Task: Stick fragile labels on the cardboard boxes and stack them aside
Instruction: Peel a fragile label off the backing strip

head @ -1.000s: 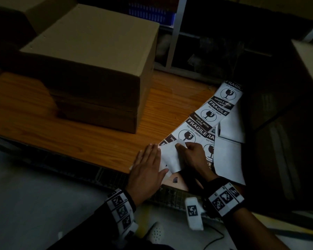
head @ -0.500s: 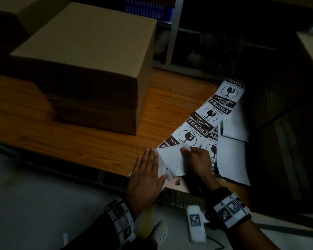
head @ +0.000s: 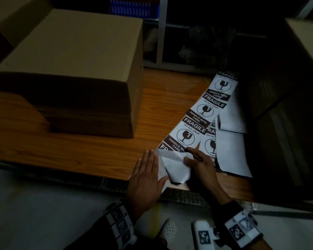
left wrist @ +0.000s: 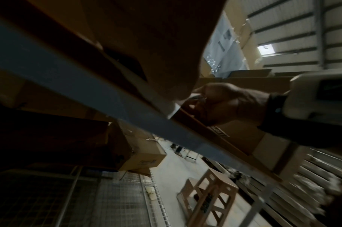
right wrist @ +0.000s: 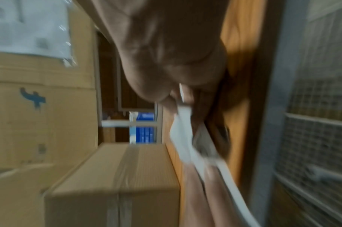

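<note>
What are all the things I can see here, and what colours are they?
cardboard box: one big, brown, on the table's left, sitting on a flatter brown box.
table: one, orange-brown wood.
label strip: one long strip, white with black FRAGILE print, lying slanted on the table's right.
peeled label: one, white back showing, curled up at the strip's near end.
blank sheets: a few, white, right of the strip.
blue crate: one, on the back shelf.
left hand: flat, pressing the strip's end down.
right hand: pinching the peeled label.
</note>
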`<act>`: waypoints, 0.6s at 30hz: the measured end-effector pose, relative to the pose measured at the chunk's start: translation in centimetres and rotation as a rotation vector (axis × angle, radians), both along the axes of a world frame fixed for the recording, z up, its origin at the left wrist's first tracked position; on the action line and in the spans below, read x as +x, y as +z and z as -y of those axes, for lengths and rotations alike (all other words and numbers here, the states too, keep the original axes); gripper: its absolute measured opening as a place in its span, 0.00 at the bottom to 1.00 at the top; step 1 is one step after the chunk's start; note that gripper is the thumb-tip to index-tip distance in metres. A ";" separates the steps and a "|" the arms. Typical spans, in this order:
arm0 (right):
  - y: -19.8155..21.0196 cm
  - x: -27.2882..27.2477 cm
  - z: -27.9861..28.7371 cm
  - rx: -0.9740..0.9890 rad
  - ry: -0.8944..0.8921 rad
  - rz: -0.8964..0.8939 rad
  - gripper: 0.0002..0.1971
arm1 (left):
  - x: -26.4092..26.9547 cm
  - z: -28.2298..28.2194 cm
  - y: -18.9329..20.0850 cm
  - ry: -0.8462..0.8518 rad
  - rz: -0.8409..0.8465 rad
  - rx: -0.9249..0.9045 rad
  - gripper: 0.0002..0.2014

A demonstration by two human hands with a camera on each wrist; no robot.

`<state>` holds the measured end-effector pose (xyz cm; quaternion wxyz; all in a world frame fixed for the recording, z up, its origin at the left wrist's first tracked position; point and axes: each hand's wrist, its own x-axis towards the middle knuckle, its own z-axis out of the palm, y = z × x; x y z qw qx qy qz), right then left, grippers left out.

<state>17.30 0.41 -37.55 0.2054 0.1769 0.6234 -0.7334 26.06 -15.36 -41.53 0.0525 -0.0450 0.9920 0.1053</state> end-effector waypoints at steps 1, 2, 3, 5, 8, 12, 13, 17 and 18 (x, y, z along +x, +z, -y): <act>0.7 -0.1 -0.1 -0.053 0.035 0.035 0.18 | 0.0 0.2 0.3 -0.007 0.009 -0.005 0.40; 1.4 -0.3 -0.3 -0.100 0.070 0.079 0.20 | 0.0 0.3 0.7 -0.017 0.024 -0.005 0.41; 1.9 -0.6 -0.6 -0.138 0.103 0.128 0.24 | 0.0 0.4 0.9 -0.033 0.038 -0.001 0.42; 3.0 -1.5 -1.6 -0.140 0.184 0.210 0.30 | 0.0 0.7 1.3 -0.059 0.051 0.004 0.44; 4.8 -3.1 -3.8 -0.162 0.118 0.241 0.33 | 0.0 1.0 1.5 -0.085 0.055 -0.025 0.42; 7.6 -3.1 -2.6 0.321 0.183 -0.178 0.19 | -0.1 1.3 1.5 -0.137 0.018 -0.023 0.42; 7.9 -2.8 -1.0 0.523 0.298 -0.303 0.16 | -0.2 1.3 1.6 -0.138 0.007 -0.018 0.42; 6.5 -2.6 5.9 1.052 0.779 -0.565 0.12 | -0.2 1.7 1.8 -0.151 -0.002 0.018 0.40; 5.6 -3.0 6.8 1.126 0.855 -0.557 0.15 | -0.2 1.8 1.8 -0.157 -0.004 0.023 0.40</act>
